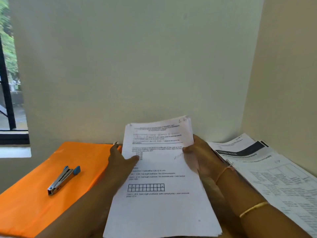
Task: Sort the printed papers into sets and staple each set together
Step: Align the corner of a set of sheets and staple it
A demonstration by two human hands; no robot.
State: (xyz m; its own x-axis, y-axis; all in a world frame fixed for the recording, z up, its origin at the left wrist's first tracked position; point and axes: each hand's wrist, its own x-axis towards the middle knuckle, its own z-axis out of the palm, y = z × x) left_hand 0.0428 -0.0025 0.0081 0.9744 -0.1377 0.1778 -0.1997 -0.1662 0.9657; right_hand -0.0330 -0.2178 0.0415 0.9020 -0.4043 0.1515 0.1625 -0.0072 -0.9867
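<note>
Nearest the camera, the lower edge of a stack of printed papers runs out of the bottom of the view; the stack is held up in front of the person, tilted away, its top sheet showing lines of text and a row of small boxes. Both forearms reach up along its sides. The right one wears a gold bangle and a thinner band nearer the wrist.

The left hand grips the stack's left edge, thumb pressed on the top sheet and fingers curled behind. The right hand clamps the right edge the same way, thumb on top, the remaining fingers hidden under the paper.

To the left, a silver stapler with blue ends lies closed on the orange desk cover, well apart from the hands. To the right, a second pile of papers lies fanned on the desk, one sheet with a dark banner, others with tables.

Beyond stands a plain pale wall, with a dark-framed window at far left showing greenery.
</note>
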